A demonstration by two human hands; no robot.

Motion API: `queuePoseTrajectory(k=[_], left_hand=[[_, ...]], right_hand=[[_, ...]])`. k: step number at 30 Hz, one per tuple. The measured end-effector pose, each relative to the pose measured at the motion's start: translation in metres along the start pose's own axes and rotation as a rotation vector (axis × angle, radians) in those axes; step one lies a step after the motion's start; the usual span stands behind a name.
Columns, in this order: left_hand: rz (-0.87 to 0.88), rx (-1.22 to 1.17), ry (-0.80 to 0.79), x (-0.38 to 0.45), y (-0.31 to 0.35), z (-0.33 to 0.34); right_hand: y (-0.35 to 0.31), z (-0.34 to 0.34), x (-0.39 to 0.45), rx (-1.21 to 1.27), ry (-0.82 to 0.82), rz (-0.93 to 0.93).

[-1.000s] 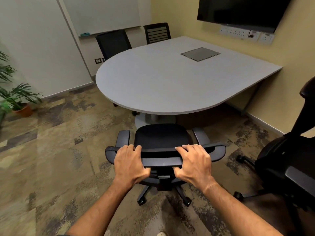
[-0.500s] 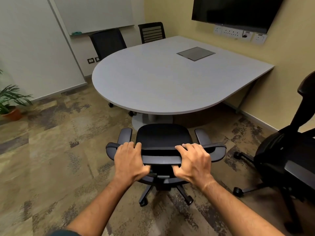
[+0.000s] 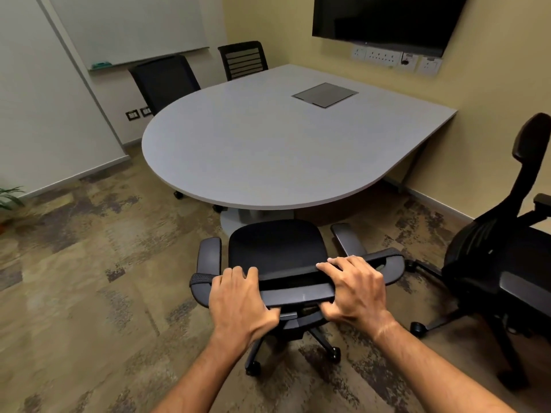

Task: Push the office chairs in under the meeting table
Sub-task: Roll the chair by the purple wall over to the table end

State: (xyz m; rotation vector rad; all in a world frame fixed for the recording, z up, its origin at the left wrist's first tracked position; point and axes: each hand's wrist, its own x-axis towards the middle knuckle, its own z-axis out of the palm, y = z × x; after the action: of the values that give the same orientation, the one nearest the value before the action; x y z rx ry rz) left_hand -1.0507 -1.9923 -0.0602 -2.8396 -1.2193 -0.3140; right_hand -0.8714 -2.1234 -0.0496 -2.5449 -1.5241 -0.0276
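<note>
Gripping the top of the chair backrest, I have my left hand and my right hand set apart on the bar, fingers curled over its front edge and thumbs tucked underneath, so both are clamped on it. My chair faces the rounded near edge of the table, its seat just short of that edge and not yet under it; the two armrests reach forward on either side of the seat, and the castors stand on the patterned carpet below my wrists. A second chair stands off to my right, well clear of the table's near right edge, turned partly away with its tall back tilted. Along the far left edge two more chairs are tucked in: a solid-backed one and, beside it toward the far corner, a slatted one. A grey flap sits flush in the tabletop toward the far side. On the wall beyond the table hangs a dark screen with sockets under it, and a whiteboard hangs on the left wall.
</note>
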Motion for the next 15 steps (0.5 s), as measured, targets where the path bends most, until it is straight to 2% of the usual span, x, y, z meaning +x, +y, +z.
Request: queuePoseTrajectory(k=[15], left_hand=[[0.053,0.059,-0.01,0.055,-0.082,0.0]], right_hand=[[-0.07,0.016,0.055,-0.024,-0.003,-0.027]])
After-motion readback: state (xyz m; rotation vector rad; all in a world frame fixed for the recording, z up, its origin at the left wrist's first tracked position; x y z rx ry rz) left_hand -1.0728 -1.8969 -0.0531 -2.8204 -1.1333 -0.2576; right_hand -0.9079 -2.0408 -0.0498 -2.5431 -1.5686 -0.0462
